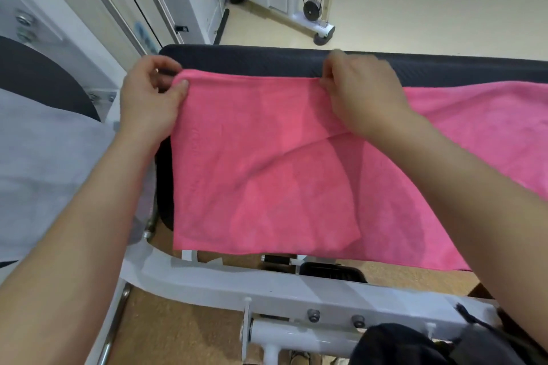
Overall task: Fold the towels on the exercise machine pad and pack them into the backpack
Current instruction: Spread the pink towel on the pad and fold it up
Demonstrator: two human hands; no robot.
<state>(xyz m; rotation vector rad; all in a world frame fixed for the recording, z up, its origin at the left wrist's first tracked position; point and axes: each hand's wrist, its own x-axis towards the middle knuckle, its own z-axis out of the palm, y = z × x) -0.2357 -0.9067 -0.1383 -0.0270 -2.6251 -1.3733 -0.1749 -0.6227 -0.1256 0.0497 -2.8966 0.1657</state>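
Item: towel point(267, 181), pink, lying across the pad point(267, 59), its near edge hanging over the front and one end doubled over the rest. I am pinching the top layer's far edge, left hand point(151, 98) at the corner, right hand point(361, 92) further along, fingers curled on cloth. I am judging that the edges need squaring and the slanting crease needs smoothing. Also present: white frame point(207, 278) below; dark bag point(415, 347), probably the backpack, low right, well apart; grey cloth point(44, 172) at left, kind unclear. Nothing seems to be blocking the fold.
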